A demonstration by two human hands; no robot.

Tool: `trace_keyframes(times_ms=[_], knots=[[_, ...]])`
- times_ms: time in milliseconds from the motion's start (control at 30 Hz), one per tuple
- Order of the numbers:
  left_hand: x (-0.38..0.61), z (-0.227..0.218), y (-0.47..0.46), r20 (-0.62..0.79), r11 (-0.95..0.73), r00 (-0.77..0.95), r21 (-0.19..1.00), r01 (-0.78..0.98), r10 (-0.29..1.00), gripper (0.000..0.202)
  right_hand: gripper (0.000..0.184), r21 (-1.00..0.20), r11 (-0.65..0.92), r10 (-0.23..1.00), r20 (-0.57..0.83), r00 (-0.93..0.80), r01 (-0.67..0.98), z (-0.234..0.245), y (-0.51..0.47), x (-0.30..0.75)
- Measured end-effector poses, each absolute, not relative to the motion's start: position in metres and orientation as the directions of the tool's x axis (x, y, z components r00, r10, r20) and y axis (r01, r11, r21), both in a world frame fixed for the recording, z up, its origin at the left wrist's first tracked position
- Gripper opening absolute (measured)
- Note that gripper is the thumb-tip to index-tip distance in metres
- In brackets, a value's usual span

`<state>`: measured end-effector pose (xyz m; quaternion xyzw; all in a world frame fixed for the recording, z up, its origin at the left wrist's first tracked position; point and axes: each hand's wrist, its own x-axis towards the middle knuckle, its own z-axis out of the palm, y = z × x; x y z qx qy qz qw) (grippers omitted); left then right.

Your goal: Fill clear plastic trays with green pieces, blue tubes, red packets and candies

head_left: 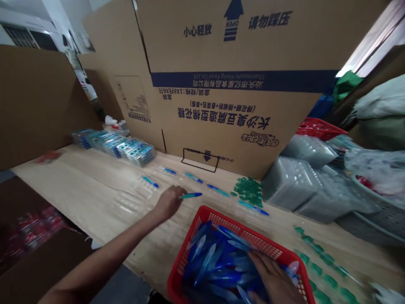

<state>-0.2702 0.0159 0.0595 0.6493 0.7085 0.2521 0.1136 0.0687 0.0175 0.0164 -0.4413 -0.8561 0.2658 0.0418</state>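
My left hand (171, 202) is closed around one end of a slim pen-shaped plastic piece (193, 195), teal and dark blue, above the table. Similar pieces lie in a spaced row on clear plastic trays, among them one blue-and-teal piece (218, 190) and another (253, 207) farther right. A red plastic basket (259, 236) stands in front of me, heaped with blue and pale-blue pointed pieces (211, 270). My right hand (275, 274) reaches into the basket's right side, fingers stretched over the pieces; its fingertips are slightly blurred.
Behind the table (95, 190) stands a large cardboard box (209, 122). Stacked filled packs (136, 151) lie at the back left. Green gem-like pieces (248, 190) are heaped near clear tray stacks (291, 181). Rows of green pieces (327, 258) lie at right.
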Motion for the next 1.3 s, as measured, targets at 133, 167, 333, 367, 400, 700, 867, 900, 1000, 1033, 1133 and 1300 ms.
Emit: trace_keyframes(times_ms=[133, 167, 333, 367, 400, 700, 867, 900, 1000, 1033, 1133, 1300], knots=[[-0.320, 0.035, 0.057, 0.106, 0.100, -0.167, 0.462, 0.881, 0.980, 0.027, 0.057, -0.350, 0.564, 0.710, -0.257, -0.656, 0.748, -0.002, 0.020, 0.075], [-0.328, 0.029, 0.063, 0.102, 0.102, -0.169, 0.475, 0.874, 0.980, 0.027, 0.053, -0.346, 0.572, 0.708, -0.249, -0.661, 0.743, -0.002, 0.020, 0.073], [-0.356, 0.012, 0.069, 0.091, 0.126, -0.213, 0.563, 0.817, 0.973, 0.013, 0.041, -0.391, 0.606, 0.689, -0.178, -0.703, 0.693, 0.004, 0.021, 0.068], [-0.360, 0.010, 0.067, 0.082, 0.124, -0.210, 0.582, 0.804, 0.974, 0.010, 0.039, -0.403, 0.610, 0.685, -0.165, -0.710, 0.683, 0.005, 0.022, 0.068], [-0.363, 0.008, 0.066, 0.072, 0.117, -0.199, 0.600, 0.791, 0.977, 0.009, 0.036, -0.412, 0.612, 0.683, -0.156, -0.714, 0.675, 0.004, 0.022, 0.069], [-0.363, -0.007, 0.060, 0.125, 0.002, -0.119, 0.683, 0.730, 0.985, 0.013, 0.027, -0.455, 0.601, 0.683, -0.135, -0.718, 0.657, -0.005, 0.022, 0.069], [-0.370, -0.012, 0.054, 0.176, -0.020, -0.152, 0.715, 0.699, 0.973, 0.013, 0.017, -0.481, 0.595, 0.664, -0.156, -0.731, 0.644, -0.008, 0.022, 0.069], [-0.371, -0.013, 0.054, 0.181, -0.021, -0.159, 0.720, 0.693, 0.970, 0.015, 0.016, -0.487, 0.600, 0.657, -0.152, -0.738, 0.634, -0.009, 0.022, 0.070], [-0.374, -0.016, 0.051, 0.204, -0.022, -0.192, 0.739, 0.673, 0.960, 0.017, 0.016, -0.489, 0.621, 0.649, -0.120, -0.752, 0.613, -0.013, 0.024, 0.073], [-0.374, -0.016, 0.049, 0.215, -0.024, -0.206, 0.744, 0.667, 0.955, 0.015, 0.015, -0.483, 0.634, 0.644, -0.102, -0.758, 0.604, -0.015, 0.024, 0.074], [-0.376, -0.015, 0.040, 0.244, -0.033, -0.224, 0.743, 0.669, 0.944, 0.012, 0.018, -0.441, 0.692, 0.632, -0.015, -0.775, 0.572, -0.015, 0.024, 0.075], [-0.374, -0.014, 0.030, 0.261, -0.040, -0.190, 0.680, 0.732, 0.947, 0.017, 0.030, -0.348, 0.724, 0.663, 0.115, -0.740, 0.595, -0.008, 0.021, 0.082]])
